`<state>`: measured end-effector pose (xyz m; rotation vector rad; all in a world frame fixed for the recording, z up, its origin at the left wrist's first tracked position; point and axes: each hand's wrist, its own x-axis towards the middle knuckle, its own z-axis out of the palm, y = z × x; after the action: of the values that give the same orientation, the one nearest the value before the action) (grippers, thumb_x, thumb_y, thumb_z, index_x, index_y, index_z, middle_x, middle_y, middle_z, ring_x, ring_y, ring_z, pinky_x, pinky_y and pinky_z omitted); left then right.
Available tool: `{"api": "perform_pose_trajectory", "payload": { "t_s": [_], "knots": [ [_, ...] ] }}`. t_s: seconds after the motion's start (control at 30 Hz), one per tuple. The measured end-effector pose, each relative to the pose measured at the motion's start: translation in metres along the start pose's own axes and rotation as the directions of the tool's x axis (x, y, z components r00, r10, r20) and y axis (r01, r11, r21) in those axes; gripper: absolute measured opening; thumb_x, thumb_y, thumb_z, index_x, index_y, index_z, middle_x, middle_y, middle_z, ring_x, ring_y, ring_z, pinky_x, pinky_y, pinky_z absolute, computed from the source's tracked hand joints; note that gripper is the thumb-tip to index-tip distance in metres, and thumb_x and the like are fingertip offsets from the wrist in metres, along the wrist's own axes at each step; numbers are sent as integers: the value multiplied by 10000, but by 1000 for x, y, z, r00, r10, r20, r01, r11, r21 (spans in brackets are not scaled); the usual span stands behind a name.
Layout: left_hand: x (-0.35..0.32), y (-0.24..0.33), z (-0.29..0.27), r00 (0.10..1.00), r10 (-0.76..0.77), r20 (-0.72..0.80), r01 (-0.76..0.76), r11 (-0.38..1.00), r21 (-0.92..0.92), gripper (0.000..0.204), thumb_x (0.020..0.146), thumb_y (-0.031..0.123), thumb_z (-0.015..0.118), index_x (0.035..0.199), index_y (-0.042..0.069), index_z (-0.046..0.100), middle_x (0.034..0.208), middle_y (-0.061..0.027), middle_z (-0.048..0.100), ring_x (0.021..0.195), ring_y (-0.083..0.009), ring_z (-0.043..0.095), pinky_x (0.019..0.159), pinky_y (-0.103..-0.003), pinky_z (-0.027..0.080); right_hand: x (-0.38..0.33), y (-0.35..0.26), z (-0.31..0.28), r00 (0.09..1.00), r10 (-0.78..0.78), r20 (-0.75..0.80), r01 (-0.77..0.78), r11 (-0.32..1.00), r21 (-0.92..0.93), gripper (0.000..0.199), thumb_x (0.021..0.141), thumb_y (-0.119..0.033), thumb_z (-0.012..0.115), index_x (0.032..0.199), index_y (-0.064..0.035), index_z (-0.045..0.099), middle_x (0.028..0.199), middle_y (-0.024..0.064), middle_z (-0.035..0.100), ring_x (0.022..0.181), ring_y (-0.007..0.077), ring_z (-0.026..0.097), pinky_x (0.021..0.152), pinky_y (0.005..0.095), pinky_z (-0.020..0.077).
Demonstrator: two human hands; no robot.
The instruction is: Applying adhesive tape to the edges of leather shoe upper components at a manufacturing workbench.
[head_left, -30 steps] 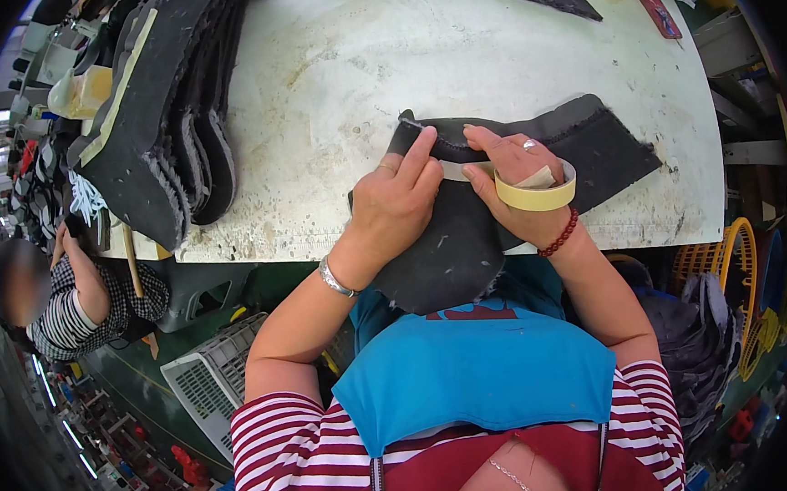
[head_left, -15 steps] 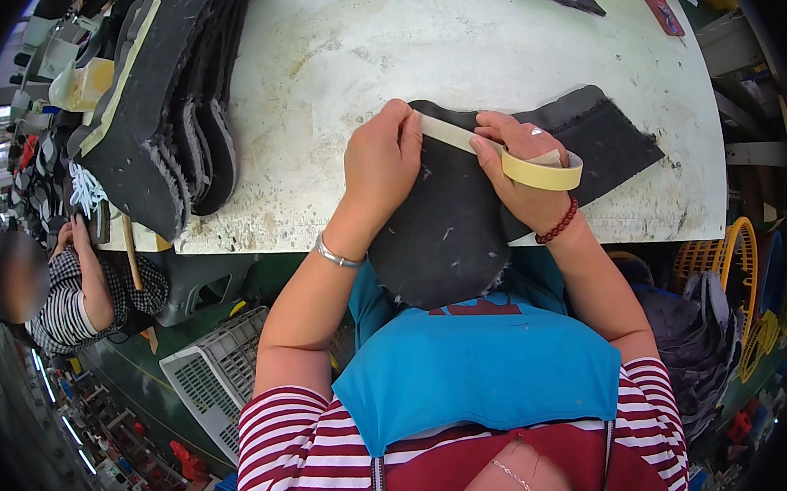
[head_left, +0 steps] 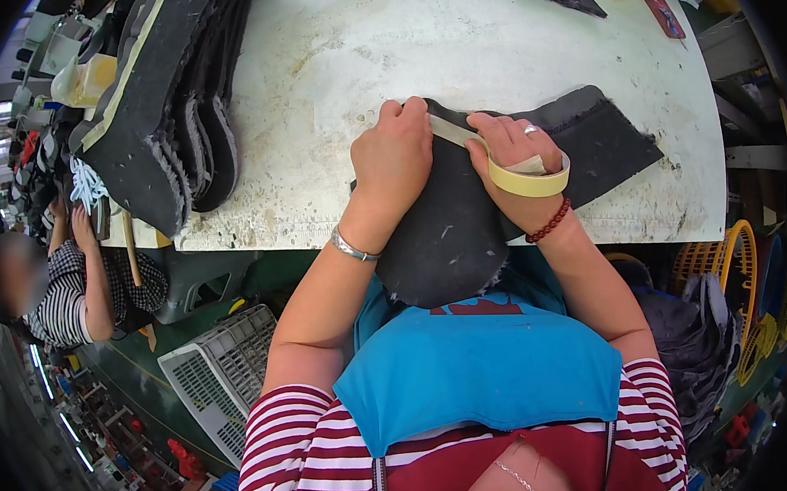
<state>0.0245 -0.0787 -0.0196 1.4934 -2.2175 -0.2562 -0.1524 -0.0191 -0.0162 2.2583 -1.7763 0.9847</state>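
**Taping a dark felt piece at the counter edge**

We see a dark grey curved felt piece (head_left: pixel 447 233) overhanging the near edge of the white worn counter (head_left: pixel 327 77). Our left hand (head_left: pixel 394 159) presses it flat, fingers curled over its top edge. Our right hand (head_left: pixel 517 159) grasps a cream masking-tape roll (head_left: pixel 528 179), its strip stretched between both hands. A stack of dark felt pieces (head_left: pixel 165 106) lies far left.

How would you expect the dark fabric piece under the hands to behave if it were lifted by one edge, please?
The dark fabric piece would probably flop: it droops over the table edge. It looks light and thin. Its fuzzy edge suggests it is not slippery.
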Motion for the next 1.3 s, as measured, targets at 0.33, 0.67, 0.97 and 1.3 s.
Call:
{"api": "perform_pose_trajectory", "payload": {
  "t_s": [0.33,0.67,0.97,1.3],
  "knots": [
    [7,-4,-8,997,-51,54,54,996,-65,160,957,226,654,888,90,606,833,-93,674,710,-358,671,606,-462,509,0,2,3,1000,-9,-11,9,1000,9,308,815,-117,774,1110,-101,687,941,59,721,806,238,696,717,361,549],
    [9,-15,-18,993,-88,-73,97,986,133,232,872,226,682,1082,129,678,866,-110,709,790,-356,690,662,-465,527,3,2,1,1000,-11,15,10,999,35,286,802,-111,781,1074,-103,691,960,69,718,851,257,703,753,379,553],
    [-35,11,-13,869,489,-68,-493,869,-43,478,795,63,719,1263,-16,668,1298,-170,646,1276,-356,618,1051,-449,510,0,8,9,1000,-11,-16,12,999,48,268,799,-121,786,1048,-109,687,942,66,706,856,252,699,743,383,552],
    [-44,6,-9,903,430,9,-430,903,11,508,847,134,708,1334,1,653,1344,-162,631,1269,-350,627,1010,-426,537,-1,45,-28,989,-148,29,147,989,23,345,851,-278,806,1123,-90,709,969,63,716,886,257,678,844,397,492]
  ]
}}
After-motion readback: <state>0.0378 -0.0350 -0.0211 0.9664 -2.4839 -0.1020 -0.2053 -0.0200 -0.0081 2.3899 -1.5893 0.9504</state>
